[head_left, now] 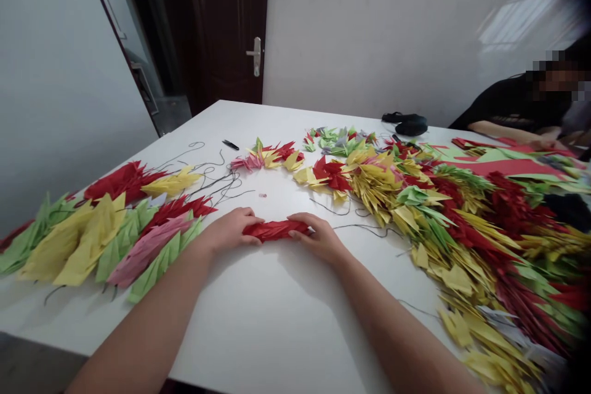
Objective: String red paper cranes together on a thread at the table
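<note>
A short bundle of red folded paper (276, 231) lies crosswise just above the white table (258, 320), held at both ends. My left hand (236, 228) closes its thumb and fingers round the left end. Round the right end, my right hand (317, 235) is closed in the same way. Beyond my hands a small reddish piece (263, 196) lies on the table, with loose dark threads (221, 181) to its left.
Yellow, green, pink and red paper bundles (87, 234) lie at left. A long heap of folded paper (452, 258) fills the right side. Farther back are a black pen (231, 144) and a black case (410, 126). A person in black (498, 104) sits at the back right.
</note>
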`<act>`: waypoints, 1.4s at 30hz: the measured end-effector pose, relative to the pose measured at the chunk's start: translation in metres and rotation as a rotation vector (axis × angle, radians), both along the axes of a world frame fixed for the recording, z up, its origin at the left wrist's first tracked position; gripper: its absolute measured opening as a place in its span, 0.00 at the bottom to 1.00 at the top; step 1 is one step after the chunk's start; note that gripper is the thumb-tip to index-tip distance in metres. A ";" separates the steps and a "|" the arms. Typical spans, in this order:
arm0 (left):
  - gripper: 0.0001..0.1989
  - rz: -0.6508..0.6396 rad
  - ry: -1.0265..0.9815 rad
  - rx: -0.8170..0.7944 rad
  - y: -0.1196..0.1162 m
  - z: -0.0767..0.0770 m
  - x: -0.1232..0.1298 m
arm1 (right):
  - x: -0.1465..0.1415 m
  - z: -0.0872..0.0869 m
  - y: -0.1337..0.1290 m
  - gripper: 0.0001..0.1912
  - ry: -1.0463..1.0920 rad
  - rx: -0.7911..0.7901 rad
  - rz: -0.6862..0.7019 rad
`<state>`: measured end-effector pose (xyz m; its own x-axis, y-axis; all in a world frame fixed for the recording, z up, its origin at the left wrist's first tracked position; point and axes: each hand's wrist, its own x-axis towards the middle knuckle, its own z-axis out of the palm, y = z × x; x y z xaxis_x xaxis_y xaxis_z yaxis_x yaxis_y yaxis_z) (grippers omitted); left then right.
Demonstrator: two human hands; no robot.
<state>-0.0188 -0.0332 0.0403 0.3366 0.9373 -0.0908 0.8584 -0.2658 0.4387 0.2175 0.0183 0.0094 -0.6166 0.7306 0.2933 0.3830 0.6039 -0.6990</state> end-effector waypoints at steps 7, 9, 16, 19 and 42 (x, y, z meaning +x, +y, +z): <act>0.26 -0.002 -0.068 0.058 0.004 -0.006 0.003 | 0.004 0.003 -0.004 0.24 -0.097 -0.127 0.025; 0.25 -0.016 -0.095 0.064 0.004 -0.009 0.004 | 0.003 0.003 -0.003 0.22 -0.091 -0.150 0.024; 0.25 0.000 -0.122 0.086 0.007 -0.017 0.010 | 0.001 0.002 -0.002 0.23 -0.010 -0.217 0.045; 0.26 0.016 -0.109 0.096 0.008 -0.018 0.012 | 0.000 0.002 -0.004 0.24 -0.007 -0.222 0.038; 0.37 0.010 0.085 0.289 0.006 -0.018 0.026 | 0.001 -0.007 0.002 0.28 0.069 -0.228 0.073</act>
<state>0.0074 -0.0275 0.0220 0.3298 0.9316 0.1526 0.8920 -0.3605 0.2729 0.2183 0.0205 0.0020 -0.6548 0.7366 0.1693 0.2906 0.4521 -0.8433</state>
